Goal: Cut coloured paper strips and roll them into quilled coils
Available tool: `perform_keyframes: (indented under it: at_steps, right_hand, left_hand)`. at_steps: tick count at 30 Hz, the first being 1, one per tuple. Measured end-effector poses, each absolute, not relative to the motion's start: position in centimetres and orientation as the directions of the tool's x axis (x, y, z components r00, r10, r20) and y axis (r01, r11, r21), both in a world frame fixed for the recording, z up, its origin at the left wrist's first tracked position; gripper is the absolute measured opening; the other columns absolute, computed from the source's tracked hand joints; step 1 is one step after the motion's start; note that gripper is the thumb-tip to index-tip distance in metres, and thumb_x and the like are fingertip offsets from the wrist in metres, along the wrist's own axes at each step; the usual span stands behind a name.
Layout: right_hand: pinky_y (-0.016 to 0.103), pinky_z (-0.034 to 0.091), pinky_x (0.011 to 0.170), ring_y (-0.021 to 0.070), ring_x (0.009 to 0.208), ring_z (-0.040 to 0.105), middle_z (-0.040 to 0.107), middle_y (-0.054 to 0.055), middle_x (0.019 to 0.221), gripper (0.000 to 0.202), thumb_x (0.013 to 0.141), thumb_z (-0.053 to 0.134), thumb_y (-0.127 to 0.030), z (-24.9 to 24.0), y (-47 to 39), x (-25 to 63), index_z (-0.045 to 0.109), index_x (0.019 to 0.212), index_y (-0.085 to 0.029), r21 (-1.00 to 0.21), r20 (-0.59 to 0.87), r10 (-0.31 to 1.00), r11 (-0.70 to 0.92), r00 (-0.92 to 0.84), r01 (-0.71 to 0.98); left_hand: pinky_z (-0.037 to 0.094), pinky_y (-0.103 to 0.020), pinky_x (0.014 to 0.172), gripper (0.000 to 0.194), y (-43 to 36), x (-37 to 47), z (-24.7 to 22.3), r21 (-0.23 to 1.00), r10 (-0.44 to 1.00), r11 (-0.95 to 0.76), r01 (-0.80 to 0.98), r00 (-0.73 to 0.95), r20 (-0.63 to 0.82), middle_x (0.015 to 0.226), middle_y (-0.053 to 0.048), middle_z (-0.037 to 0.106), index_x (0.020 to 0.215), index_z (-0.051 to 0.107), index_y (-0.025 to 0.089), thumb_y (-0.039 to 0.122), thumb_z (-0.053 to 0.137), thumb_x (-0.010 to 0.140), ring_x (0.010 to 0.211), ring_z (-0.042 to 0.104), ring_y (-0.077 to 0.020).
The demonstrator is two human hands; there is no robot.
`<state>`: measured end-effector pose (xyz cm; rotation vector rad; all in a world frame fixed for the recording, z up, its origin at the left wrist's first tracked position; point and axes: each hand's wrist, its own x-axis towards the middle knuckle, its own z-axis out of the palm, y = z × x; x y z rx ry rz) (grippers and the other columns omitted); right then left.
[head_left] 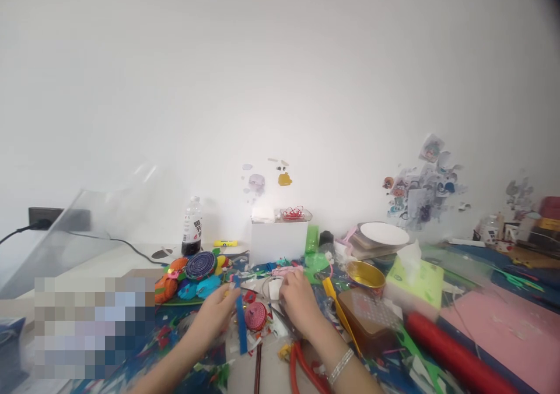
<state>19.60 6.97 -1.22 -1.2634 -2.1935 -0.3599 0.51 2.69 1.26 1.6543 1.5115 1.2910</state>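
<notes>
Near the middle of the cluttered table, my left hand (219, 306) pinches a blue strip (241, 318), which hangs down from the fingertips. Just right of the strip lies a round pink coiled piece (255, 316). My right hand (297, 298), with a silver bracelet on its wrist, has its fingers curled down beside a small white object (275, 288); what the fingers hold, if anything, is hidden. Red-orange handles (301, 370) lie below the right hand. Left of my left hand sits a colourful craft with a dark blue coil (200, 265).
A bottle (192, 228) and a white box (279, 241) stand by the wall. To the right are a yellow tin (366, 276), a brown-lidded box (370, 318), a green tissue box (415, 283), a red roll (455, 353) and pink sheets (503, 336). Scraps cover the table.
</notes>
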Motion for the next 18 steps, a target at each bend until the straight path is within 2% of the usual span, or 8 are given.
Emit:
perform_keyframes:
  at_steps: [2, 4, 7, 10, 12, 15, 18]
  right_hand:
    - [0.032, 0.035, 0.071, 0.0224, 0.085, 0.046, 0.059, 0.007, 0.083, 0.016, 0.069, 0.060, -0.003, -0.8, 6.9, 19.4, 0.066, 0.070, -0.018, -0.050, 0.631, 0.672, 0.534, -0.388, 0.844]
    - [0.031, 0.034, 0.072, 0.0207, 0.084, 0.046, 0.059, 0.004, 0.083, 0.013, 0.073, 0.061, -0.007, -0.3, 6.6, 19.0, 0.065, 0.075, -0.020, -0.054, 0.683, 0.617, 0.577, -0.391, 0.815]
    - [0.031, 0.034, 0.071, 0.0184, 0.079, 0.045, 0.059, 0.002, 0.078, 0.010, 0.078, 0.059, -0.012, 0.5, 5.7, 18.2, 0.063, 0.080, -0.021, -0.022, 0.760, 0.482, 0.689, -0.436, 0.724]
    - [0.031, 0.034, 0.071, 0.0176, 0.077, 0.045, 0.061, 0.003, 0.079, 0.013, 0.085, 0.052, -0.016, 1.1, 4.6, 17.5, 0.063, 0.087, -0.022, 0.037, 0.802, 0.349, 0.780, -0.484, 0.624]
    - [0.032, 0.034, 0.071, 0.0176, 0.077, 0.045, 0.062, 0.003, 0.081, 0.016, 0.088, 0.048, -0.017, 1.4, 4.0, 17.3, 0.062, 0.091, -0.022, 0.046, 0.822, 0.307, 0.804, -0.480, 0.593]
    - [0.033, 0.035, 0.072, 0.0183, 0.078, 0.046, 0.062, 0.003, 0.084, 0.018, 0.089, 0.046, -0.018, 1.6, 3.5, 17.3, 0.062, 0.095, -0.024, 0.023, 0.846, 0.298, 0.809, -0.443, 0.588]
    - [0.034, 0.036, 0.074, 0.0190, 0.081, 0.047, 0.062, 0.004, 0.087, 0.021, 0.089, 0.044, -0.016, 1.8, 3.0, 17.3, 0.060, 0.098, -0.025, -0.023, 0.872, 0.300, 0.815, -0.387, 0.579]
  left_hand:
    - [0.034, -0.024, 0.043, 0.035, 2.3, 0.7, 1.5, 0.753, 0.902, -0.310, 0.580, -0.071, 0.425, 0.045, 0.006, 0.040, 0.053, 0.038, 0.022, 0.050, 0.045, 0.073, 0.042, 0.041, -0.0136]
    - [0.038, -0.026, 0.049, 0.032, 1.8, 0.8, 1.9, 0.558, 0.810, -0.438, 0.705, 0.040, 0.585, 0.053, 0.002, 0.049, 0.054, 0.040, 0.022, 0.043, 0.042, 0.078, 0.052, 0.048, -0.0160]
    - [0.044, -0.030, 0.065, 0.028, 1.1, 1.1, 2.4, 0.263, 0.610, -0.636, 0.726, 0.263, 0.747, 0.075, -0.005, 0.063, 0.057, 0.046, 0.020, 0.028, 0.038, 0.083, 0.072, 0.056, -0.0190]
    - [0.045, -0.034, 0.075, 0.024, 0.8, 1.2, 2.5, 0.101, 0.484, -0.693, 0.713, 0.357, 0.799, 0.088, -0.007, 0.067, 0.068, 0.056, 0.020, 0.021, 0.037, 0.083, 0.086, 0.058, -0.0209]
    - [0.046, -0.034, 0.073, 0.022, 0.8, 1.2, 2.4, 0.135, 0.538, -0.660, 0.739, 0.340, 0.771, 0.086, -0.007, 0.068, 0.080, 0.060, 0.021, 0.022, 0.038, 0.082, 0.083, 0.060, -0.0215]
    - [0.047, -0.032, 0.069, 0.025, 0.7, 1.4, 2.4, 0.344, 0.716, -0.558, 0.755, 0.230, 0.659, 0.085, -0.007, 0.068, 0.094, 0.059, 0.021, 0.027, 0.038, 0.083, 0.079, 0.061, -0.0217]
    - [0.047, -0.028, 0.066, 0.026, 0.6, 1.6, 2.3, 0.485, 0.821, -0.511, 0.710, 0.235, 0.521, 0.081, -0.005, 0.068, 0.091, 0.059, 0.022, 0.030, 0.035, 0.084, 0.074, 0.061, -0.0201]
